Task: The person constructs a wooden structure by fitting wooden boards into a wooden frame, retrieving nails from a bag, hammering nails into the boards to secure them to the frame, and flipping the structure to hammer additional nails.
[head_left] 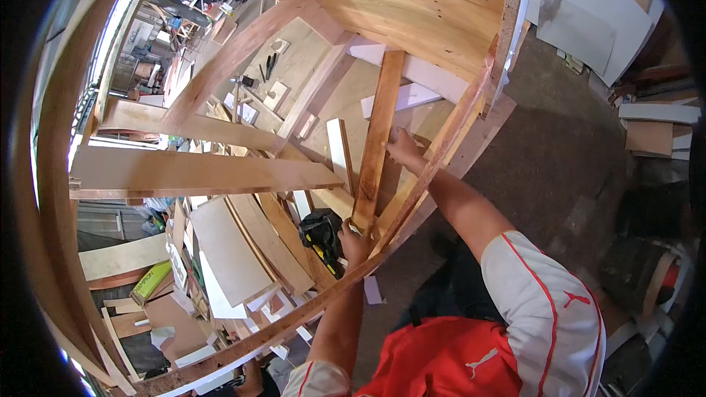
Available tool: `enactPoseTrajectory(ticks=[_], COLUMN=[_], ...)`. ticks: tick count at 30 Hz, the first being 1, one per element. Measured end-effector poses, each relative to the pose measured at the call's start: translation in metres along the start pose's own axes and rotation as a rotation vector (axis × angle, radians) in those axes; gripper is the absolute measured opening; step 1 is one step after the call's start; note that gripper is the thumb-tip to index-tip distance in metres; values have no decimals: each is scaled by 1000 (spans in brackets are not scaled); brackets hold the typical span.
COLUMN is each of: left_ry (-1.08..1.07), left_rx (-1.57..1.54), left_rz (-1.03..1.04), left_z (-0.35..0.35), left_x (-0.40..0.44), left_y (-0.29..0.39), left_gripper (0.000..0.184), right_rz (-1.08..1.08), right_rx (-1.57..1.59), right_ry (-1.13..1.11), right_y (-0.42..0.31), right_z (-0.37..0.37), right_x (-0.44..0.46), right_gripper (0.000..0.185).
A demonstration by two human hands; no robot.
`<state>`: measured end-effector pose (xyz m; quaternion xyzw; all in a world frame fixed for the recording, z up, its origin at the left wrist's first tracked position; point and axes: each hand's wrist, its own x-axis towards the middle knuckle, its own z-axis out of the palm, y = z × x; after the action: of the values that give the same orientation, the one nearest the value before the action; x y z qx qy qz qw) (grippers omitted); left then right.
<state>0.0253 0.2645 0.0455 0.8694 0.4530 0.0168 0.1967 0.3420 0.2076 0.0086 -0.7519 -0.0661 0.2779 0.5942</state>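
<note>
A long brown wooden board (380, 132) stands at a slant inside a large wooden frame (434, 165). Its lower end is at my left hand (354, 244), whose fingers are closed around that end. Further up, at the board's right edge, my right hand (406, 151) has its fingers bent against the wood. Both arms reach over the frame's near rail. Just left of my left hand lies a black and yellow tool (321, 239). A shorter white-faced wood piece (340, 151) leans left of the board.
Wide planks (206, 173) cross the frame at the left. Loose boards and offcuts (235, 250) lie below them. Hand tools (271, 66) rest on a panel further back. White panels (577, 29) stand at the upper right. Part of another person shows at the bottom left.
</note>
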Motion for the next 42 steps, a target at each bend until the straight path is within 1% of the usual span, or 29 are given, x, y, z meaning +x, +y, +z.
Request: enactPoseTrajectory(ticks=[2, 4, 5, 8, 11, 14, 17, 20, 23, 26, 29, 32, 35, 38, 41, 42], left_ry=[-1, -30, -46, -63, -95, -103, -21, -38, -51, -14, 2, -29, 151, 126, 47, 32], left_rx=[39, 57, 66, 32, 41, 42, 65, 14, -5, -39, -28, 18, 153, 241, 254, 244], left_rz=[-59, -80, -90, -82, -70, -77, 28, 71, 76, 83, 140, 44, 205, 289, 235, 212], left_z=[-27, -38, -40, -30, -39, -44, -27, -34, -30, -30, -20, -31, -21, -33, -32, -34], left_x=[-11, -14, -13, -7, -4, -5, -4, -6, -5, -6, -7, -9, -9, -4, 3, 4], left_y=[35, 48, 51, 29, 36, 39, 8, 5, -3, 1, -11, 12, 10, 29, 34, 38], left_gripper=[86, 84, 83, 78, 73, 70, 69, 70, 70, 69, 70, 72, 73, 74, 74, 74], right_rz=[50, 128, 173, 163, 192, 180, 245, 277, 263, 213, 172, 218, 144, 169, 168, 120], right_rx=[-14, -10, -4, -7, 68, 86, 36, 35, -163, -127, -101, -198, -149, -265, -187, -212], right_ry=[-11, -66, -104, -211, -162, -155, -211, -218, -255, -255, -217, -275, -223, -290, -236, -217], right_y=[-4, -19, -30, -41, -39, -26, -15, -21, -29, -27, -63, -40, -39, -23, -45, -31], right_z=[0, -7, -12, -17, -8, 0, 2, -3, -10, -12, -31, -24, -26, -21, -29, -22], right_x=[6, 2, -4, -9, -8, -3, 1, -9, -15, -19, -42, -23, -29, -14, -32, -25], right_gripper=[63, 57, 54, 42, 33, 32, 30, 32, 33, 33, 30, 31, 32, 33, 32, 32])
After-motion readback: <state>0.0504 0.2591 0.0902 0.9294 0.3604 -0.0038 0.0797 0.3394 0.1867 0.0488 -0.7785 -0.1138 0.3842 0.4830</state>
